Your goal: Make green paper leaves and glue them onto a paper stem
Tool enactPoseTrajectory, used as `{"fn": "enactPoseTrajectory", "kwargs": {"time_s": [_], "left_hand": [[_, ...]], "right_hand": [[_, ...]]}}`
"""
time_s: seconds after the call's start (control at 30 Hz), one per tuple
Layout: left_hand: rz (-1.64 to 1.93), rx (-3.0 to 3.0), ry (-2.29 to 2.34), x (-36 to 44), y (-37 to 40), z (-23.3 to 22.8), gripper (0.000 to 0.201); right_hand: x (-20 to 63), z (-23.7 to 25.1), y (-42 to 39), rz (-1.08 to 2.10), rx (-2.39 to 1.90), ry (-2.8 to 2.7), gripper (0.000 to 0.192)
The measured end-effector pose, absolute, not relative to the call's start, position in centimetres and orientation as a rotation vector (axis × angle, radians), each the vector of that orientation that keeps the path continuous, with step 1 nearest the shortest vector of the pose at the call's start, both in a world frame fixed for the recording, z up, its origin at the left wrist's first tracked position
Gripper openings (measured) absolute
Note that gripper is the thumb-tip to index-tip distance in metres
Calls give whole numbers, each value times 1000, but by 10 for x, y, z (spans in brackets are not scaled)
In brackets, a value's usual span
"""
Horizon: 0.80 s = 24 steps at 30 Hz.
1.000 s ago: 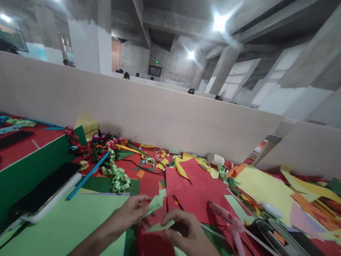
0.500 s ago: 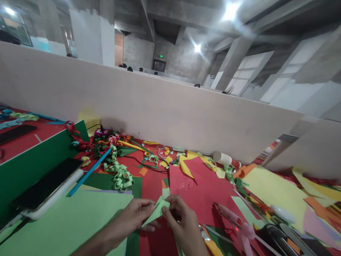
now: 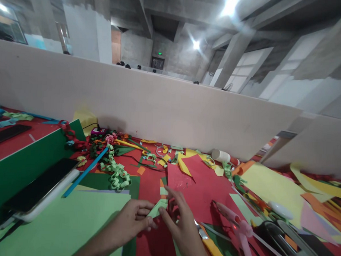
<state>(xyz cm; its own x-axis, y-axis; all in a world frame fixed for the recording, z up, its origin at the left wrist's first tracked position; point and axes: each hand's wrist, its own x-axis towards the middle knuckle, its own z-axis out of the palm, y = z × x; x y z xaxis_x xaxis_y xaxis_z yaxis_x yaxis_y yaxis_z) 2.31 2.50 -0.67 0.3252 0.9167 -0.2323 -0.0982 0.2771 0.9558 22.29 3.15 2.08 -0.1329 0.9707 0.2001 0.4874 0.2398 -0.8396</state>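
Note:
A small folded piece of light green paper (image 3: 157, 208) is held up between my two hands over the red tabletop. My left hand (image 3: 139, 218) pinches its lower left end between thumb and fingers. On the other side, the thumb of my right hand (image 3: 181, 223) presses the paper near its right end, while the index finger is raised off it. The other right fingertips are partly hidden. Just right of my right hand lies a utility knife (image 3: 211, 245) with a yellow handle and its blade out. Farther right is a pink glue gun (image 3: 237, 223) with a small red light.
Large green sheets (image 3: 86, 214) lie at the left beside a phone (image 3: 42, 183) on a white stand. A blue stick (image 3: 86, 171) and a green paper chain (image 3: 117, 173) are behind them. Red sheets (image 3: 204, 185), yellow sheets (image 3: 269, 183), scraps and a black stapler-like tool (image 3: 281, 240) spread rightward.
The green paper has been turned or folded smaller and shows a narrower strip. My right index finger has lifted from it, and the left fingers have curled in more. The view shifted slightly.

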Motion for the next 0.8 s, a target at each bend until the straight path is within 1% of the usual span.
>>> {"fn": "enactPoseTrajectory", "kwargs": {"time_s": [0.1, 0.17, 0.33, 0.5, 0.57, 0.6, 0.67, 0.8], "left_hand": [[823, 1089, 994, 21, 26, 4, 46], [816, 1104, 1005, 18, 28, 7, 44], [919, 1133, 1045, 13, 31, 8, 36], [970, 1262, 1113, 12, 26, 21, 20], [981, 1274, 1119, 12, 25, 26, 16], [1001, 1249, 1117, 12, 26, 27, 14], [1050, 1142, 1084, 13, 29, 27, 17], [1151, 859, 1019, 17, 30, 26, 37]], "right_hand": [[227, 21, 34, 1040, -1306, -1741, 31], [229, 19, 35, 1097, -1319, -1682, 34], [231, 22, 35, 1037, -1337, -1675, 38], [231, 26, 30, 874, -1261, -1871, 28], [229, 25, 29, 859, -1236, -1938, 25], [228, 24, 28, 871, -1246, -1940, 26], [223, 20, 28, 934, -1294, -1875, 33], [209, 7, 26, 1169, -1292, -1676, 46]]}}
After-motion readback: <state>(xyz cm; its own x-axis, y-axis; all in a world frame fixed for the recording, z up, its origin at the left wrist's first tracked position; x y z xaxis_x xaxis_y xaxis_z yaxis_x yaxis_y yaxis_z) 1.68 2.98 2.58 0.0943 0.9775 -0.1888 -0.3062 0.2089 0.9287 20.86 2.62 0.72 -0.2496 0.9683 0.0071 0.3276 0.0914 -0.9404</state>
